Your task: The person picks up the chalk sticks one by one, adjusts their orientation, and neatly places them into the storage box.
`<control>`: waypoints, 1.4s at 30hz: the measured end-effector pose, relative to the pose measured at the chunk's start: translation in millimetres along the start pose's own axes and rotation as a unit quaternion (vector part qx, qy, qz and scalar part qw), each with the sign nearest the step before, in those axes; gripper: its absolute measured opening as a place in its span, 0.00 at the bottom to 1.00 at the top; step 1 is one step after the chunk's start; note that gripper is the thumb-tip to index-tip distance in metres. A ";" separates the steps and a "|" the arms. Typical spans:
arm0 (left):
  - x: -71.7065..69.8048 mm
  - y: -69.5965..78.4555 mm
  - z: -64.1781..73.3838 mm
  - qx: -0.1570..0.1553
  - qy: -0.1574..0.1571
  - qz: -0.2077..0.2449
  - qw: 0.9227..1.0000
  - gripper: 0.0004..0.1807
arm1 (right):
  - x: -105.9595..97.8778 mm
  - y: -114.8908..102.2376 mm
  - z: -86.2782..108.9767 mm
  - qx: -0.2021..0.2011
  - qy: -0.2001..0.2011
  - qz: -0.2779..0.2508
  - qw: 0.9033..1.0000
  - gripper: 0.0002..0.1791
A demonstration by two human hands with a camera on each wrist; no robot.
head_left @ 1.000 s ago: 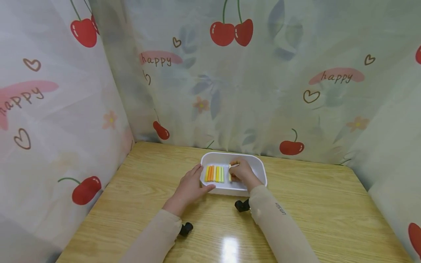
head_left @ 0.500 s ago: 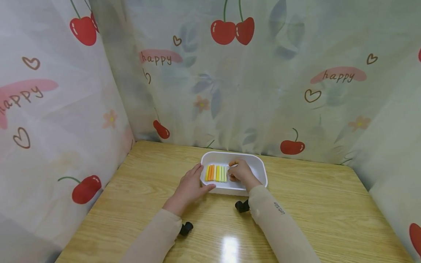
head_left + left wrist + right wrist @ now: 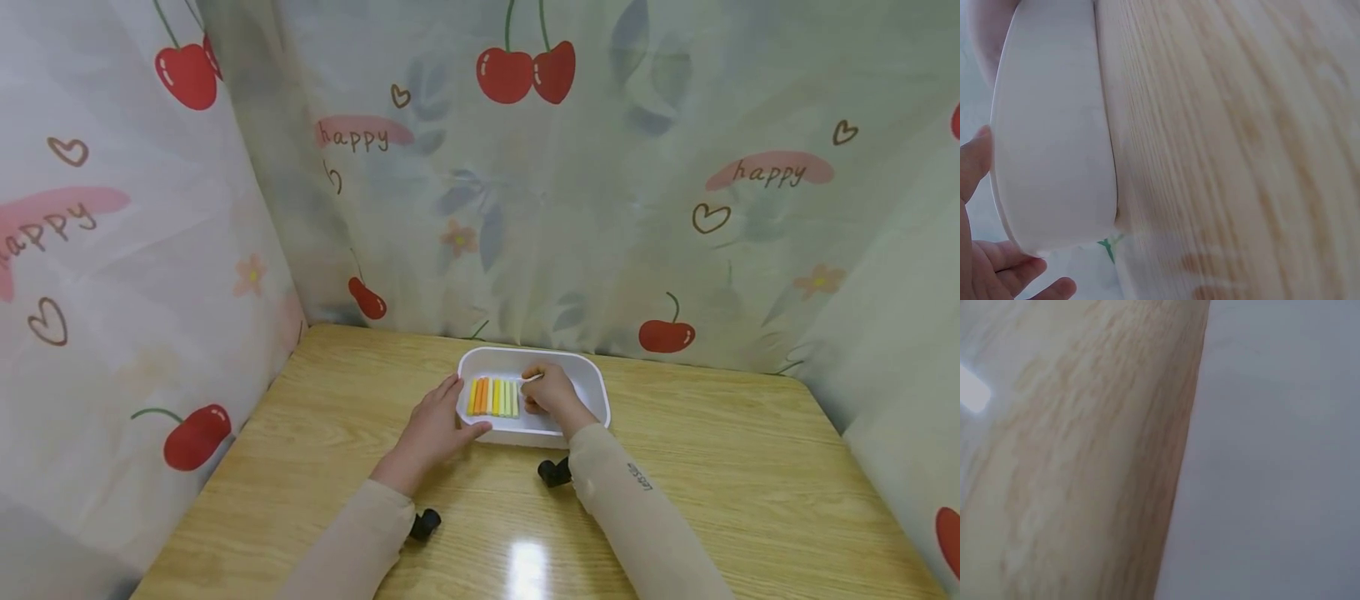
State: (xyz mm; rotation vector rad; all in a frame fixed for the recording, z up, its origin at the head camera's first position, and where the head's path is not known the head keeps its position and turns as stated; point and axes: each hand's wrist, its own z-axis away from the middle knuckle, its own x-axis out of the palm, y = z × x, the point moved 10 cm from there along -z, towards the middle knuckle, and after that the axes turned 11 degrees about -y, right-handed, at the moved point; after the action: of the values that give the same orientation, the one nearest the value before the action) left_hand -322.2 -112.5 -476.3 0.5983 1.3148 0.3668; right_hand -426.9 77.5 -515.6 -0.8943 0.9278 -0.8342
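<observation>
A white tray (image 3: 589,392) stands at the back of the table. In its left part lies a neat row of chalk sticks (image 3: 493,397), yellow, orange, white and pale green, side by side. My left hand (image 3: 431,421) holds the tray's near left corner, thumb over the front rim and fingers at the left end; the left wrist view shows the thumb on the rim (image 3: 996,175). Inside the tray, just right of the row, my right hand (image 3: 551,392) has its fingers curled round a white chalk stick (image 3: 533,378), mostly hidden. The right wrist view shows only tray wall and table.
The wood-grain table (image 3: 720,467) extends on both sides of the tray. Behind it hangs a curtain (image 3: 585,225) printed with cherries, close to the tray's far side. Black wrist-worn pieces (image 3: 554,472) sit under the sleeves.
A pale stick that stood apart by my right fingers has joined the right end of the row. My right hand stays beside it, white stick in its fingers. The left hand has not moved.
</observation>
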 end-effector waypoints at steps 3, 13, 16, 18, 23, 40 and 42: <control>0.5 -1.1 1.0 -0.002 -0.002 0.003 1.000 0.53 | -2.4 -6.3 0.6 -0.020 0.011 0.010 1.000 0.16; 0.7 -6.3 -0.1 -0.005 -0.002 -0.002 1.000 0.53 | -2.8 -24.5 17.8 -0.019 0.001 0.020 1.000 0.15; -0.2 -6.5 0.5 -0.008 -0.003 -0.002 1.000 0.53 | -5.8 -31.1 26.0 -0.022 -0.003 0.030 0.999 0.15; -1.4 -5.8 1.5 -0.007 0.000 -0.002 1.000 0.53 | -8.2 -35.7 31.5 -0.030 -0.005 0.038 0.999 0.15; -1.9 -4.6 4.5 -0.004 0.000 -0.005 1.000 0.53 | -15.1 -45.6 49.7 -0.052 -0.010 0.054 0.997 0.16; -2.8 -3.4 9.7 0.019 0.002 -0.031 0.999 0.51 | -51.8 -42.0 106.1 -0.108 0.004 0.055 0.993 0.16; -4.9 -2.1 11.2 0.026 0.005 -0.033 0.999 0.51 | -56.0 -39.7 110.4 -0.111 0.008 0.061 0.992 0.16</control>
State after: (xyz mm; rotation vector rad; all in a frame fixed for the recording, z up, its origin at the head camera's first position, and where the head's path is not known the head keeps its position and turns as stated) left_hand -312.6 -119.2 -472.2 0.5961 1.3537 0.2822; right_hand -354.9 140.8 -427.8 -1.0121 1.0924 -0.6426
